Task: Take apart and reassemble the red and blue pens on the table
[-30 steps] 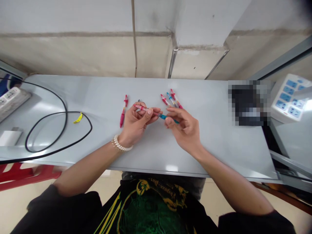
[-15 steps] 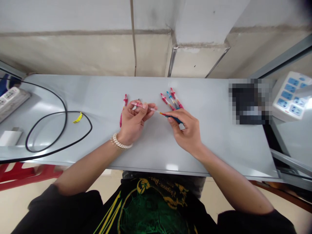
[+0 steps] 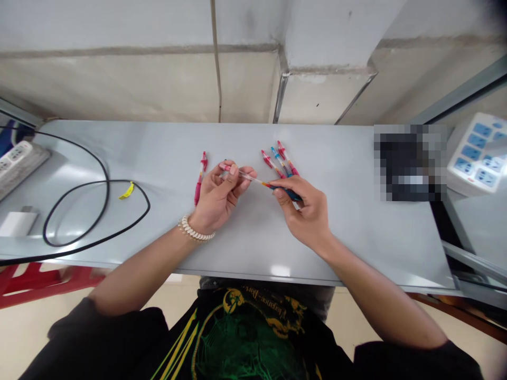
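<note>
My left hand (image 3: 219,194) pinches a clear tube with a pink end (image 3: 244,174) between thumb and fingers. My right hand (image 3: 304,211) is closed around the dark blue grip of a pen part (image 3: 292,194), whose red and yellow tip points at the tube. The two parts line up between my hands; whether they are joined is too small to tell. Just left of my left hand lies a pink pen (image 3: 198,190). Beyond my right hand lie a red pen (image 3: 268,157), a blue pen (image 3: 275,155) and another red pen (image 3: 281,149), side by side.
A black cable (image 3: 108,182) with a yellow tag (image 3: 127,191) loops over the left of the grey table (image 3: 253,253). A white adapter (image 3: 18,224) and a power strip (image 3: 24,163) are at far left. A blurred dark object (image 3: 404,169) and a white socket block (image 3: 477,153) are at right.
The pink-ended tube in my left hand has shifted slightly right, and less of it sticks out left of my thumb. My right hand has moved a little to the right with the blue grip.
</note>
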`<state>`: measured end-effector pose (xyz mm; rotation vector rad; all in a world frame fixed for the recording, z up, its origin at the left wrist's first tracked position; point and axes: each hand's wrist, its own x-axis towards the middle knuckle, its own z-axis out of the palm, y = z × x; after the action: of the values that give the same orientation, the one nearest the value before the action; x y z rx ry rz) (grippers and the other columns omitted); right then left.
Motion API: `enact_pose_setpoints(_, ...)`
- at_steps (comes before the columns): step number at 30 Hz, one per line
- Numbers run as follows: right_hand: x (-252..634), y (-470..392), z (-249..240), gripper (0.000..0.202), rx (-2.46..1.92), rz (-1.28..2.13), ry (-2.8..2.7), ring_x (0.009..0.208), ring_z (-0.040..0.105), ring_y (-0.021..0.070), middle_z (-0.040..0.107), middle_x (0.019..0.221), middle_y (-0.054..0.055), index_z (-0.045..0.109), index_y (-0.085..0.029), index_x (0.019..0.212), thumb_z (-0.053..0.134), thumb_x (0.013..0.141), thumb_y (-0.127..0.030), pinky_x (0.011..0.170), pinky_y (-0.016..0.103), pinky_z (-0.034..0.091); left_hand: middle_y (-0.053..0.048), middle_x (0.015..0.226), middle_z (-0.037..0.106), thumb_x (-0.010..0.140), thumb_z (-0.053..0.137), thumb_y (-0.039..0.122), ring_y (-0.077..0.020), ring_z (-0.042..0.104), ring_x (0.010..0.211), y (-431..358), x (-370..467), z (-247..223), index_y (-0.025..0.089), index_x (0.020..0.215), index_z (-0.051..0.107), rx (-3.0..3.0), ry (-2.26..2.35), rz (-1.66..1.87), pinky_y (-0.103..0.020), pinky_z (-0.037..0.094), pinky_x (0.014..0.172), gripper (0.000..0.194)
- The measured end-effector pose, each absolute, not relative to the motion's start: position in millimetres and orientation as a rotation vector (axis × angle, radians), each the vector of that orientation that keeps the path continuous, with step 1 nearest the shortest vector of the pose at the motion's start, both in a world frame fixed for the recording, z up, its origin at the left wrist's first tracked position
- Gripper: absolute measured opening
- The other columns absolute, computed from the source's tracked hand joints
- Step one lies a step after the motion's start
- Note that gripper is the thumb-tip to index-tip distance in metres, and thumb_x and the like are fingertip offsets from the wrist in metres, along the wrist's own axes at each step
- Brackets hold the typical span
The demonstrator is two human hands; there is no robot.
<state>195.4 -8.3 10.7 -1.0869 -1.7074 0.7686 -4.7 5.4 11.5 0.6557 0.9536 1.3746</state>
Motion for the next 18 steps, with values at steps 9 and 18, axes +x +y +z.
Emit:
enact_pose_setpoints(9,190,-10,1,0.008,-1.029,0.739,-1.631,0.098,0.075,0.0185,0.076,0.113,0.006,0.082,-0.025,0.098,0.078,0.092,-0.022,0.082,0.035,0.066,-0.005,0.094,0.084,0.076,0.098,0.043,-0.0165,0.082,0.087,-6,9,6,0.021,0.102,0.053,0.771,1.007,1.357,-0.024,0.067,0.081,0.056)
enact_pose_setpoints(18,188,-12,2,0.027,-1.056,0.891,-1.580,0.077,0.074,0.0150,0.076,0.098,0.003,0.073,-0.026,0.125,0.072,0.101,-0.039,0.070,0.031,0.068,-0.001,0.093,0.083,0.074,0.099,0.044,-0.0149,0.082,0.089,-4,8,4,0.021,0.100,0.054,0.742,0.957,1.370,-0.020,0.066,0.078,0.056)
